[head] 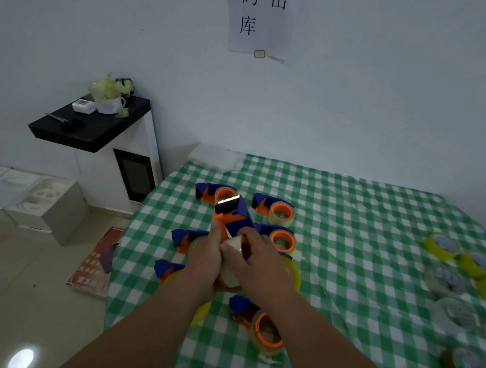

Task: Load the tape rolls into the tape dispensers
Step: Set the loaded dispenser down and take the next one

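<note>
— What's the setting?
— A table under a green-and-white checked cloth [353, 229] stands against a pale wall; a black shelf [94, 130] sits to the left above a glossy tiled floor.
— Any writing?
— A white paper sheet [260, 16] on the wall reads 码, 出, 库.
— And the hands?
— The left hand [205, 259] is wrapped round a blue-and-orange plastic tape dispenser [231, 216], serrated blade pointing away. The right hand [259, 263] curls over a clear tape roll [230, 271], pressed against the dispenser between both hands. Loaded dispensers [278, 213] lie around; spare yellow and clear rolls [472, 266] sit well apart at the right.
</note>
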